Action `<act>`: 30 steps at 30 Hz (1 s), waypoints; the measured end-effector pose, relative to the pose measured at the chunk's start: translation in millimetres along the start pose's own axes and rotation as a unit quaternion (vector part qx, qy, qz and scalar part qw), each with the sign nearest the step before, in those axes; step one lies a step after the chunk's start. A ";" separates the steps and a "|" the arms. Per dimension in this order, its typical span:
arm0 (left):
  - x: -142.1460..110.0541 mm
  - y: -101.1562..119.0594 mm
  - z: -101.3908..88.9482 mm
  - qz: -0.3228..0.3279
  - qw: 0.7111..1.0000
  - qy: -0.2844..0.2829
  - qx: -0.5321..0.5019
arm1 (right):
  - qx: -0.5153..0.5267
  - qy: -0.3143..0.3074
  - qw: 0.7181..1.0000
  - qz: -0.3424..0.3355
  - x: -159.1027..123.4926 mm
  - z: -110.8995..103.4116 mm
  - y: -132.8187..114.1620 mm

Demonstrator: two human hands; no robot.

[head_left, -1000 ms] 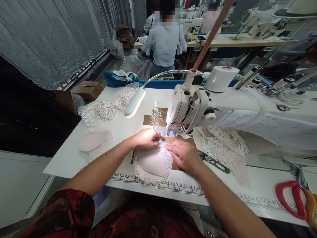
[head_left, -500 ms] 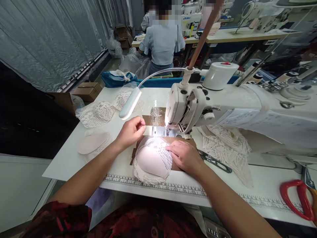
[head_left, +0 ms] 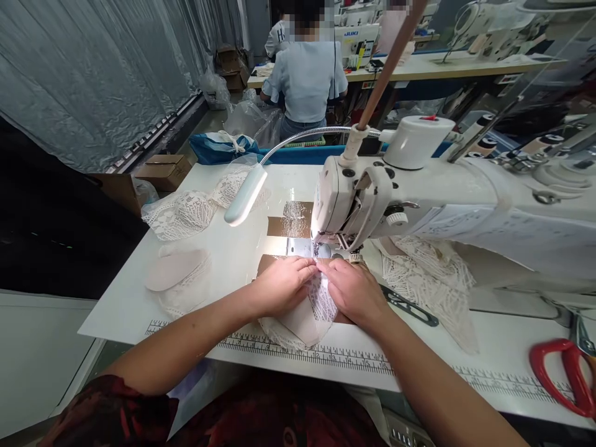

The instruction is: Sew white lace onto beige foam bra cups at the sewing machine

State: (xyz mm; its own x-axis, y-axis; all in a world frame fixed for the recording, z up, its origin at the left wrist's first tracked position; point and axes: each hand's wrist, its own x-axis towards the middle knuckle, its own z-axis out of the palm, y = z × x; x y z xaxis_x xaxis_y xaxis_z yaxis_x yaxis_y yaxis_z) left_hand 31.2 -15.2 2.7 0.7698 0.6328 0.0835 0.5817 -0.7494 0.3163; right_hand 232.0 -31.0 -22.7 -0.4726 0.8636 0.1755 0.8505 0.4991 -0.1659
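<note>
A pale bra cup with lace edging (head_left: 298, 323) lies in front of the sewing machine (head_left: 342, 205), partly covered by my hands. My left hand (head_left: 284, 284) is closed, its fingertips pinching the cup's top edge just before the needle area (head_left: 317, 248). Close beside it, my right hand (head_left: 354, 288) grips the lace on the cup's right side, fingertips nearly meeting the left ones. Both hands rest low over brown card (head_left: 270, 264) on the machine bed. The exact stretch of edge between the fingers is hidden.
Another cup piece (head_left: 177, 270) and lace cups (head_left: 181, 211) lie at left. A lamp head (head_left: 246, 194) hangs over the table. Right of the machine foot are lace pieces (head_left: 428, 279), a dark metal tool (head_left: 410, 305) and red-handled scissors (head_left: 563, 375). A co-worker (head_left: 305, 81) sits ahead.
My left hand has come right and down onto the cup, taking its edge. My right hand has shifted slightly up and right, and the cup has turned and moved right.
</note>
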 end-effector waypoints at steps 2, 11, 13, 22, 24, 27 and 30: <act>1.8 -1.9 -2.0 -0.026 0.999 -0.012 0.016 | -0.018 -0.014 1.000 0.014 0.8 0.3 -1.2; 11.6 -24.1 -3.2 -0.010 0.998 -0.041 0.045 | -0.070 0.001 0.997 0.044 9.7 -0.2 -7.6; 13.3 -29.6 -4.6 0.001 0.998 -0.043 0.046 | -0.079 0.007 0.996 0.048 11.6 -0.2 -9.0; 15.8 -47.8 -9.2 0.052 0.995 -0.061 0.050 | -0.026 0.012 0.999 0.038 12.5 -6.1 -10.0; 10.7 -46.5 -10.8 0.044 0.996 -0.051 0.051 | 0.017 0.028 0.999 0.032 9.6 -6.2 -6.4; 0.5 -35.4 -13.5 0.035 0.998 -0.013 0.040 | 0.064 0.048 0.996 0.047 4.5 -4.3 -0.5; -5.7 -20.2 -12.3 0.026 0.999 0.000 0.030 | 0.079 0.045 0.994 0.063 1.0 -2.2 2.5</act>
State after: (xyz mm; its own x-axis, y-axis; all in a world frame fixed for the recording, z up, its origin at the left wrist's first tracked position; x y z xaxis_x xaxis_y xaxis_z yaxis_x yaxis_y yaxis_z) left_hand 11.8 -1.3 7.6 0.7993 0.5927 0.0992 0.5556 -0.7918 0.2535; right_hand 234.1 -29.0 -20.8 -0.3362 0.9136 0.2287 0.8515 0.3987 -0.3406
